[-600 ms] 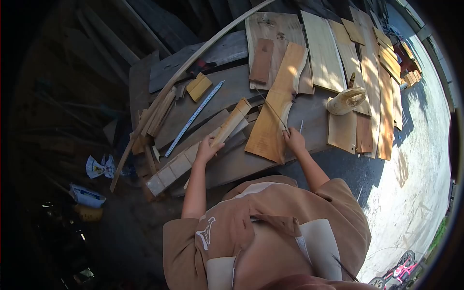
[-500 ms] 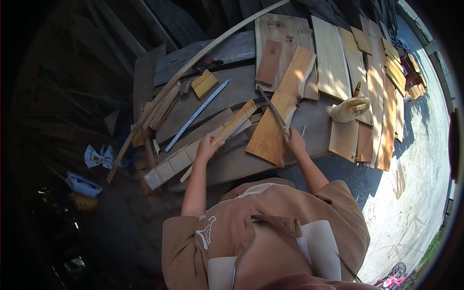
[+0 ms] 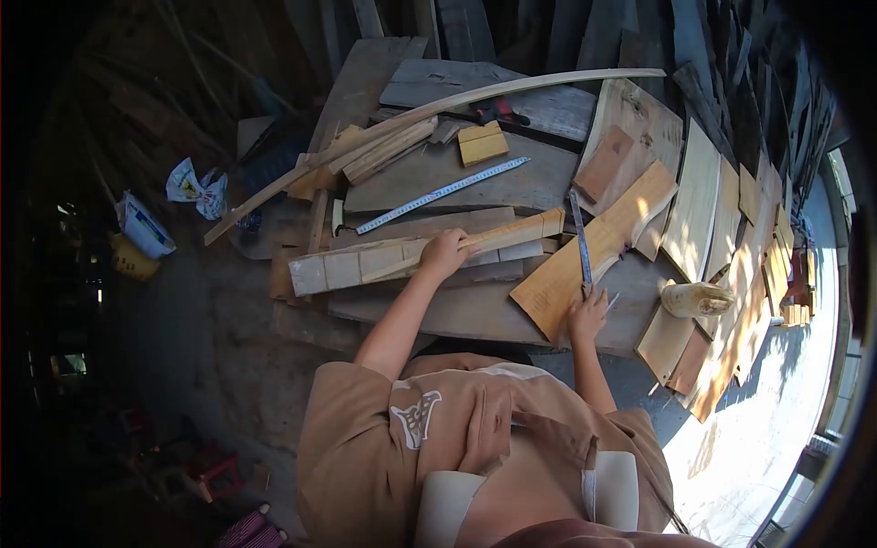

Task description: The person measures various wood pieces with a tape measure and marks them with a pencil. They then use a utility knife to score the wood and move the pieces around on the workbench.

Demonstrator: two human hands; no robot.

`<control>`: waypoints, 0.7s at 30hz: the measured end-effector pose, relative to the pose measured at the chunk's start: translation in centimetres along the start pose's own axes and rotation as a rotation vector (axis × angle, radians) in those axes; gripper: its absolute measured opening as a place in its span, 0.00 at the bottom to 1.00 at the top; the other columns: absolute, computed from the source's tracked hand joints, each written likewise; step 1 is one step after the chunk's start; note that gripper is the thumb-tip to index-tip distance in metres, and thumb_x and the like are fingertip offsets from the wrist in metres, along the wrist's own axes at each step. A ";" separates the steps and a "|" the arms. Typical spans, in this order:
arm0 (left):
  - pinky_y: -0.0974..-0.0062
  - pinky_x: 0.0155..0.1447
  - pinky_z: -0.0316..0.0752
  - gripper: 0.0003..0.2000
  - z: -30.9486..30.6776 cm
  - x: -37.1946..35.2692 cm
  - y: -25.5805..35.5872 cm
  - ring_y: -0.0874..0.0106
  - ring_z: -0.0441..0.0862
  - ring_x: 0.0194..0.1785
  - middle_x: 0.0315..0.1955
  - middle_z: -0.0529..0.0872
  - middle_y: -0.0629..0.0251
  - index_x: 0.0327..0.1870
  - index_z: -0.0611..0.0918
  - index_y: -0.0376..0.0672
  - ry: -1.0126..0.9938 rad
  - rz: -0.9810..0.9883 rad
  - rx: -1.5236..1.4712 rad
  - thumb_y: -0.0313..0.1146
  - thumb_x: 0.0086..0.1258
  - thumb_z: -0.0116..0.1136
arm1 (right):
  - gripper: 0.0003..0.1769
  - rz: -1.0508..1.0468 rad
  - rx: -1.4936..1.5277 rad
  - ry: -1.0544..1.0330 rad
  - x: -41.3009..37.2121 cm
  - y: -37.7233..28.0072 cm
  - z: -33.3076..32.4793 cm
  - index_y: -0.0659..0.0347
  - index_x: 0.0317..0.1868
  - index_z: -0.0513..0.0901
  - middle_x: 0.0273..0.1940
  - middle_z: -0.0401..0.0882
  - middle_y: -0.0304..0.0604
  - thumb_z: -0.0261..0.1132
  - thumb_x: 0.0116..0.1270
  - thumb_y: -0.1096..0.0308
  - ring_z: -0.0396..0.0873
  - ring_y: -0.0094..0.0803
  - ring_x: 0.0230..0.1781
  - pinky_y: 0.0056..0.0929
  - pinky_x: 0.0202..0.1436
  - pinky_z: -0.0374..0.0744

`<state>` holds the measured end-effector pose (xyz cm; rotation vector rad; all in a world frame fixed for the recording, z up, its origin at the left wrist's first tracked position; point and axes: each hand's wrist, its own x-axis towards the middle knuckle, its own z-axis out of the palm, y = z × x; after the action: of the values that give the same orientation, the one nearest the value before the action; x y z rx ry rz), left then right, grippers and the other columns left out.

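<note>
My left hand (image 3: pixel 444 255) is closed around a thin wooden strip (image 3: pixel 525 230), which slants over a pale squared-off bar (image 3: pixel 338 269) and other boards on the worktable. In my right hand (image 3: pixel 587 317) is the lower end of a long thin metal tool (image 3: pixel 581 239), its blade pointing away from me. That blade overlaps a broad orange-brown plank (image 3: pixel 589 247) with one wavy edge. A slim pale pointed stick (image 3: pixel 613 300) shows beside the right fingers. Beyond the left hand lies a white measuring tape (image 3: pixel 443 194), pulled out straight.
A yellowish wood block (image 3: pixel 482 143) and a long curved strip (image 3: pixel 512 87) lie toward the back. To the right, a pale bottle-like container (image 3: pixel 697 299) stands among flat boards (image 3: pixel 699 205). Plastic bags (image 3: pixel 196 187) are at the left. Planks lean behind the table.
The camera view has turned, so the table and both hands appear rotated clockwise and shifted right. Both hands keep their holds on the wooden strip and the metal tool.
</note>
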<state>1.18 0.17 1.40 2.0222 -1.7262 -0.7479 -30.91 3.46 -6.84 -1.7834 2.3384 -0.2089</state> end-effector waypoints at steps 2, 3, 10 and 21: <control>0.63 0.41 0.71 0.16 -0.5 0.3 -1.0 0.57 0.78 0.38 0.34 0.80 0.55 0.35 0.77 0.41 0.027 0.000 -0.078 0.46 0.57 0.58 | 0.32 -0.060 -0.046 0.029 -0.8 -1.3 -0.7 0.55 0.61 0.61 0.64 0.53 0.53 0.60 0.55 0.64 0.53 0.47 0.65 0.47 0.56 0.63; 0.63 0.41 0.71 0.16 -1.1 0.3 -1.6 0.57 0.78 0.38 0.34 0.80 0.55 0.35 0.77 0.41 0.037 -0.010 -0.080 0.46 0.57 0.58 | 0.34 -0.102 -0.088 0.060 -1.3 -2.0 -0.8 0.55 0.62 0.60 0.65 0.52 0.55 0.61 0.55 0.63 0.53 0.49 0.65 0.47 0.57 0.63; 0.64 0.40 0.72 0.14 -7.0 1.9 -8.3 0.59 0.78 0.38 0.32 0.81 0.58 0.32 0.80 0.43 0.156 -0.085 -0.064 0.45 0.53 0.61 | 0.39 -0.333 0.071 0.047 -2.2 -10.7 -0.4 0.55 0.66 0.54 0.66 0.47 0.57 0.60 0.57 0.53 0.48 0.51 0.67 0.55 0.60 0.58; 0.70 0.39 0.74 0.15 -11.2 4.8 -17.7 0.62 0.81 0.35 0.29 0.83 0.56 0.34 0.80 0.41 0.262 -0.248 -0.160 0.44 0.54 0.62 | 0.38 -0.331 -0.123 -0.340 -1.9 -21.1 -0.1 0.52 0.67 0.52 0.67 0.42 0.59 0.51 0.61 0.45 0.41 0.55 0.68 0.66 0.60 0.49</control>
<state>22.40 -2.08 -1.09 2.1356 -1.2478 -0.6385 -10.70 -0.33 -1.86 -2.0681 1.8529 0.1846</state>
